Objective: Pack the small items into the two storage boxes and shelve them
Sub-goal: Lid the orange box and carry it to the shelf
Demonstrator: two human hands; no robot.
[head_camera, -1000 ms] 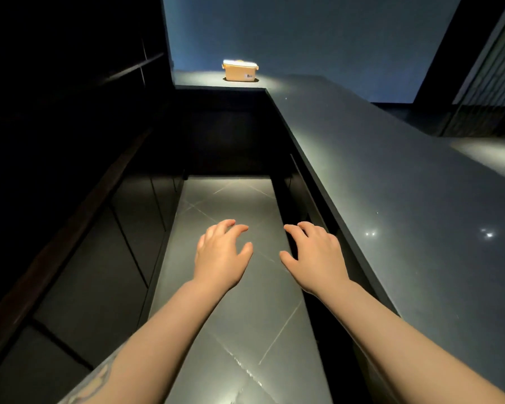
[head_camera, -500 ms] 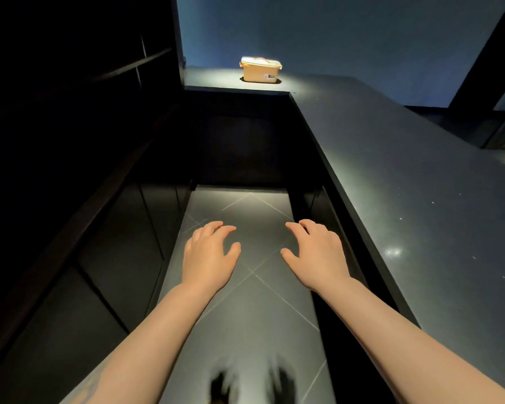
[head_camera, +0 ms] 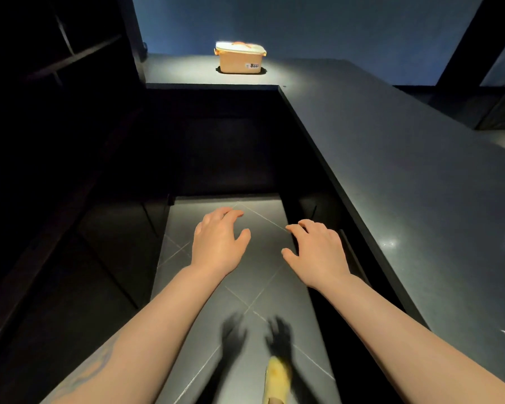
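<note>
At the far end of the worktop [head_camera: 420, 176], near its back left corner and lit from above, stands the one box [head_camera: 240, 58] in view, orange with a pale lid that looks closed. It is well apart from both hands. The left hand [head_camera: 217, 243] and the right hand [head_camera: 318, 252] hang over the tiled floor [head_camera: 225, 211] of the aisle beside the worktop's long left edge, palms down, fingers loosely curved and spread, holding nothing. A second box and any small items do not show.

The room is very dark. The shelves [head_camera: 70, 53] to the left are barely visible, so a misjudged shelf edge is the likeliest trouble when the box goes up: it could catch the lip and tip. The box sits close to the worktop's back edge, so a hurried grab could push it against the wall or off the near corner. If the lid is not latched, which I cannot tell, lifting by the lid or the handle could spill what is inside.

A yellow thing [head_camera: 277, 377] shows low on the floor, blurred; it may be a shoe or slipper. The aisle is narrow, and the glossy tiles could be slippery underfoot.
</note>
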